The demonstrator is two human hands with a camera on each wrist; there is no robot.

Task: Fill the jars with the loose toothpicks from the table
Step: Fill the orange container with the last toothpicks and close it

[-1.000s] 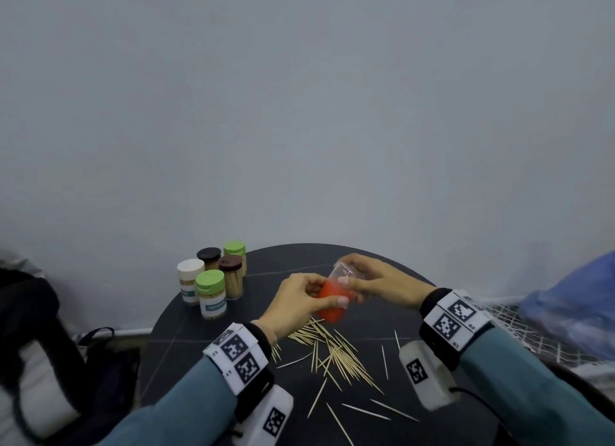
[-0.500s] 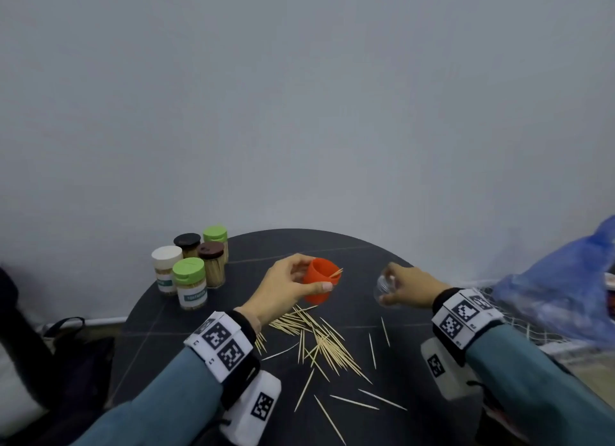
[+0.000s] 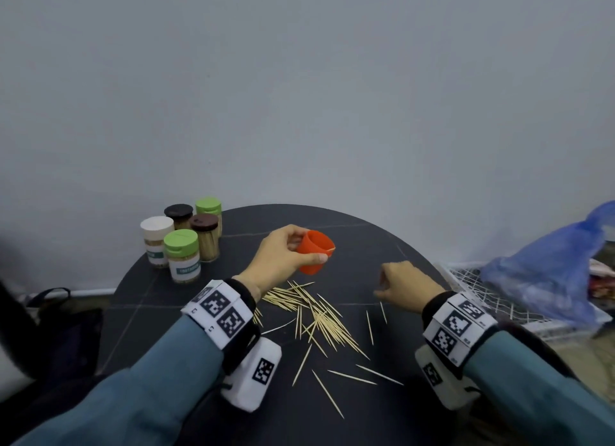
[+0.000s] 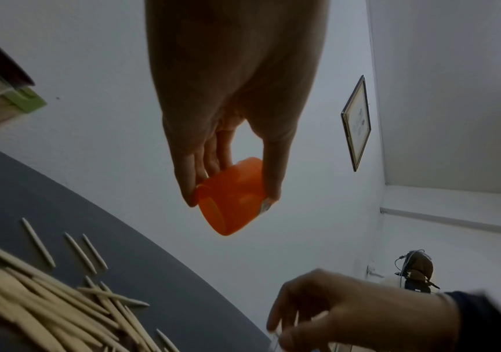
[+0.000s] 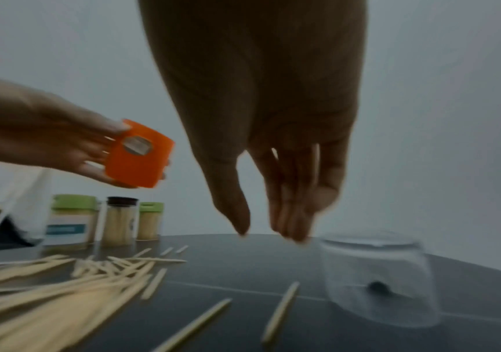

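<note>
My left hand (image 3: 307, 251) holds an orange cap (image 3: 314, 246) above the round dark table (image 3: 332, 219), thumb on one side and fingers on the other; the left wrist view shows the cap (image 4: 228, 214) pinched the same way. My right hand (image 3: 382, 286) hovers low over the table with relaxed fingers (image 5: 288, 226) pointing down and gripping nothing. A clear plastic jar (image 5: 378, 278) stands on the table just right of those fingers; my hand hides it in the head view. Loose toothpicks (image 3: 316, 316) lie scattered between my hands.
Several capped jars full of toothpicks (image 3: 183, 242) cluster at the table's back left. A blue plastic bag (image 3: 549, 262) lies on a white wire rack (image 3: 482, 296) right of the table. A dark bag (image 3: 50, 329) sits on the floor at left.
My hands pulled the orange cap and the clear jar apart. The right hand carried the jar down to the right, set it on the table and let go. The left hand kept the cap.
</note>
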